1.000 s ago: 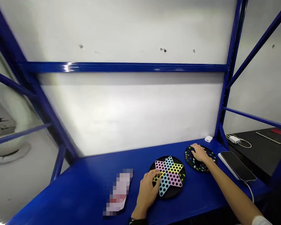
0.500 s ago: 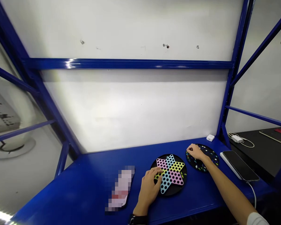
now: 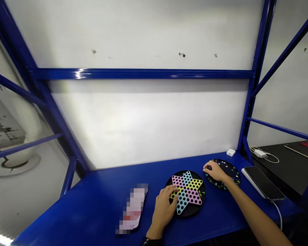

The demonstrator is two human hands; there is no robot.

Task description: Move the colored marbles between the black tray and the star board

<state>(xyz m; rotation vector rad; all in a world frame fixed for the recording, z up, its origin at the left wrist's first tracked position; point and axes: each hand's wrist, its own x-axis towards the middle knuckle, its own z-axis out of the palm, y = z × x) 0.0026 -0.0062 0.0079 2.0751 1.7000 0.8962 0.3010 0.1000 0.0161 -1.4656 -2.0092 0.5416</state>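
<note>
A star-shaped Chinese checkers board (image 3: 187,195) with pink, blue and yellow points and dark holes lies on a round black base (image 3: 192,210). Over its left yellow point rests my left hand (image 3: 164,205), fingers bent loosely and thumb apart, touching the board. My right hand (image 3: 214,171) is at the left edge of a round dark tray (image 3: 229,167) strewn with small coloured and white pieces. Its fingers are curled together towards the thumb; anything between the fingertips is too small to make out. Some yellow-green pieces (image 3: 201,193) show on the base beside the star.
A phone with a blurred screen (image 3: 133,209) lies left of my left hand. At the right a dark phone (image 3: 264,182) rests on a white block with a cable. A white adapter (image 3: 230,152) stands at the back of the blue table (image 3: 105,198), below a blue frame (image 3: 143,73).
My right hand has shifted slightly left, to the rim of the dark tray. My left hand stays on the board. The whole view has tilted a little.
</note>
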